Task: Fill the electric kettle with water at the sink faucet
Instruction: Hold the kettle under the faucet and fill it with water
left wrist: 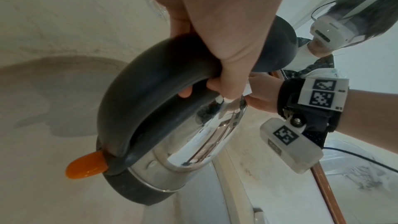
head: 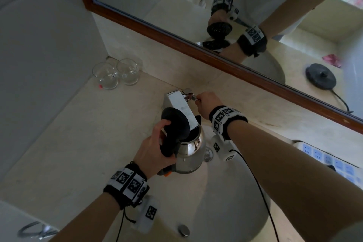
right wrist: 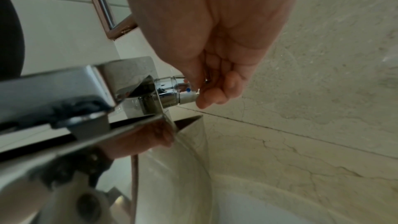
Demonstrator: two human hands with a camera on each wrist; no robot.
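Observation:
A shiny steel electric kettle with a black handle and an orange switch hangs over the sink basin. Its black lid stands open under the flat chrome faucet spout. My left hand grips the kettle handle. My right hand pinches the chrome faucet knob at the spout's right side. No water stream shows.
Two clear glasses stand at the back left of the beige stone counter. A wood-framed mirror runs along the back wall. A white power strip lies at the right. The drain sits beside the kettle.

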